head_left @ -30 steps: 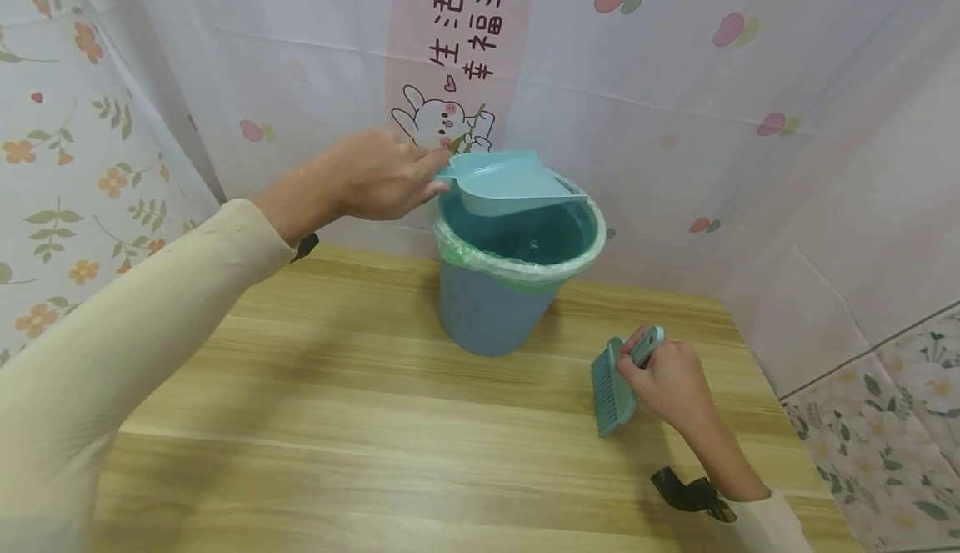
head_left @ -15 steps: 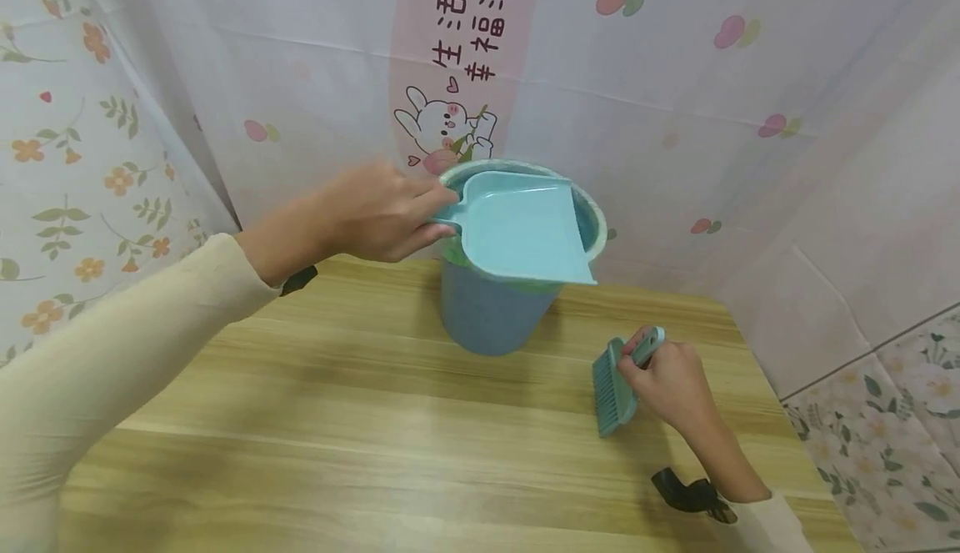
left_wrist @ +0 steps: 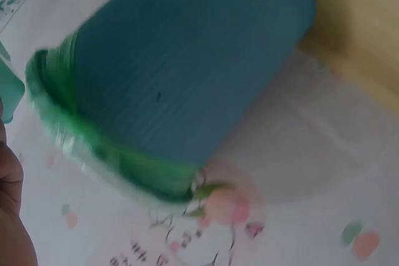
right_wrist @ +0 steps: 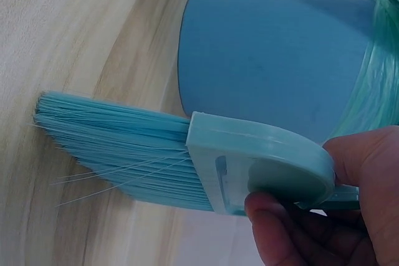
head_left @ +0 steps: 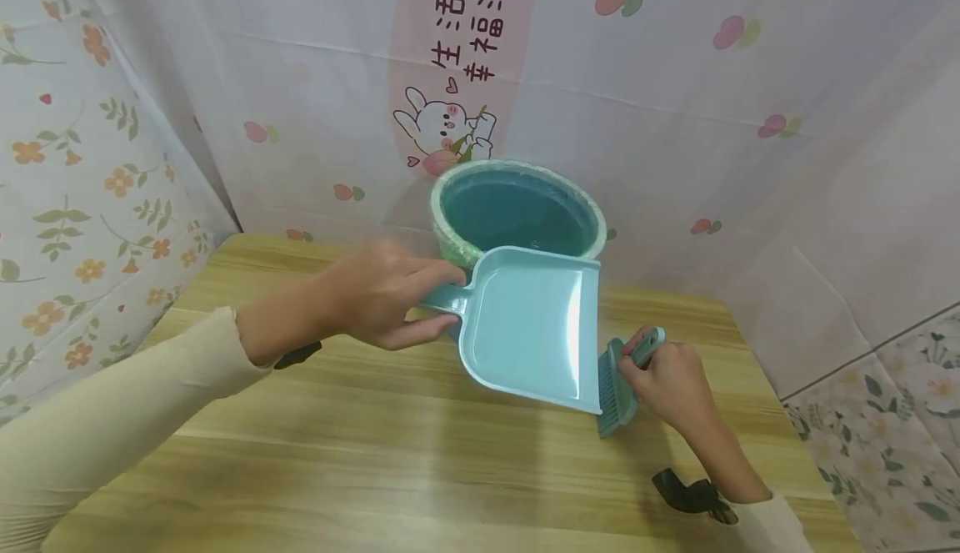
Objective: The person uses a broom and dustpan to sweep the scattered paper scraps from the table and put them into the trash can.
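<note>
My left hand (head_left: 386, 294) grips the short handle of a light-blue dustpan (head_left: 528, 324), holding it in the air in front of the bin with its flat lip toward the right. No debris shows on the pan. My right hand (head_left: 667, 378) holds a small teal hand brush (head_left: 618, 390) by its handle. In the right wrist view the bristles (right_wrist: 118, 147) point down to the wooden tabletop, and thumb and fingers pinch the brush head. Behind the dustpan stands a blue bin (right_wrist: 274, 54), its rim (head_left: 444, 228) wrapped in a green translucent bag.
The wood-grain table (head_left: 337, 461) reaches back to a white printed curtain (head_left: 660, 119) just behind the bin. Floral cloth (head_left: 97, 203) hangs at the left, and a flowered panel (head_left: 892, 419) borders the right side.
The dustpan, tilted over the bin's mouth a second ago, has come down and toward me with my left hand, now lying flatter in front of the bin. My right hand and brush stay put.
</note>
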A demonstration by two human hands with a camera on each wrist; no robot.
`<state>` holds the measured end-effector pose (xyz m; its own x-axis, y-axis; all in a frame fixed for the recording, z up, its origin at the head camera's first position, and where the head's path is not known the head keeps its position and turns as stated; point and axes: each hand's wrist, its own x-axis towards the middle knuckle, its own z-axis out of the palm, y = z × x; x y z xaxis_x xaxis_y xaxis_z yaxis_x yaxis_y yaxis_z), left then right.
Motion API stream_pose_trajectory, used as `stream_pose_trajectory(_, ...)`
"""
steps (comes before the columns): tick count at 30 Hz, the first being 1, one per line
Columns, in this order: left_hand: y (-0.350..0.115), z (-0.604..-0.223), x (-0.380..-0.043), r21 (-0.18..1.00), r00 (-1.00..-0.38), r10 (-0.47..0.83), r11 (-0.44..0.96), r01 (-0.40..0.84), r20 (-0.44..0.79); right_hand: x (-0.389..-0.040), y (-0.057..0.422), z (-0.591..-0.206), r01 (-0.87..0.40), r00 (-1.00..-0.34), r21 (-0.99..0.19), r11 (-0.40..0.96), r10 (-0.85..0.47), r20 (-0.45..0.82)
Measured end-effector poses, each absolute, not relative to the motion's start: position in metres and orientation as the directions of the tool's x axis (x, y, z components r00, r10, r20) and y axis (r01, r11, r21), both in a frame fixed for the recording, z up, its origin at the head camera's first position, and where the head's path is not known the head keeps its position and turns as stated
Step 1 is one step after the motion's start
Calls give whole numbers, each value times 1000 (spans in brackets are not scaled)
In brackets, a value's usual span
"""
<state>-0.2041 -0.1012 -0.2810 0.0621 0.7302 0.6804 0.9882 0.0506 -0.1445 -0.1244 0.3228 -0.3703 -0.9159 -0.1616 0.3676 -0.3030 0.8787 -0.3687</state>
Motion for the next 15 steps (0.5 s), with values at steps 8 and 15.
stream_pose_trajectory(8, -102, -326, -183, -10, -34, 724, 56, 998, 689, -126, 321, -370, -308, -916, -362, 880, -171, 364)
stream_pose_trajectory(15, -101, -369, -180, 110, -118, 764, 63, 992, 634, -125, 319, -370, -314, -913, -366, 876, -173, 369)
